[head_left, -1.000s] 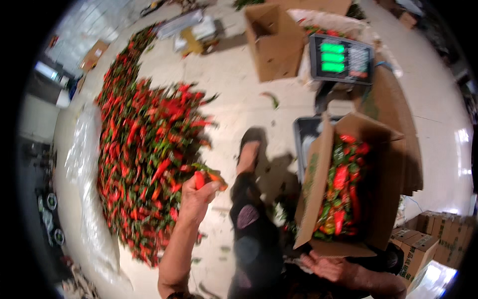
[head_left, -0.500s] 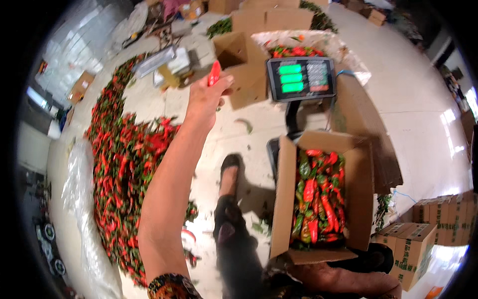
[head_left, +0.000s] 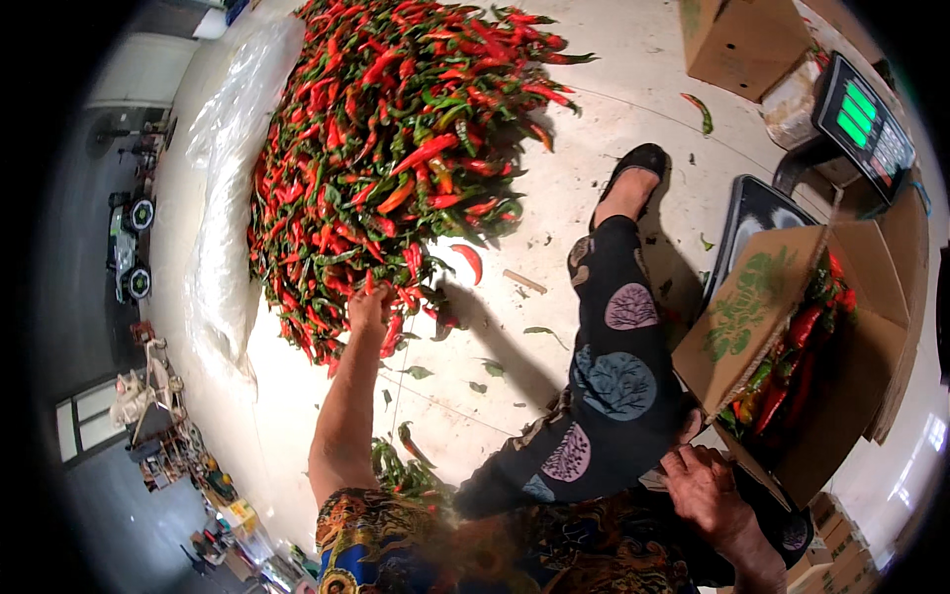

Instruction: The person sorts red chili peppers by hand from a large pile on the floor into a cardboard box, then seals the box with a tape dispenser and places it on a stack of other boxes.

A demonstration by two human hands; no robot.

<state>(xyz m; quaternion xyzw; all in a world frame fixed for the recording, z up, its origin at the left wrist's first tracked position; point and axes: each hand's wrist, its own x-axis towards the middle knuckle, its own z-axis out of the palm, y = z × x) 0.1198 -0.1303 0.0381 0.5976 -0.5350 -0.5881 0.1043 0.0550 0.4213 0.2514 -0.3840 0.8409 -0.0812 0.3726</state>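
Observation:
My left hand reaches down at the near edge of a large heap of red and green chili peppers. Its fingers are closed around a red chili pepper, whose tip sticks up. My right hand rests over my leg beside an open cardboard box, its fingers loosely bent and apart, with nothing visible in them. Red and green peppers lie inside that tilted-looking box. A black digital scale with a lit green display stands behind it.
Clear plastic sheeting lies along the heap's left side. A single red pepper, leaves and scraps lie on the pale floor. Another cardboard box stands at the far right, and more stacked boxes are at the lower right.
My view has swung left and down toward the heap. My left hand, raised with a red chili pepper before, is now low at the heap's edge. My right hand has come into sight.

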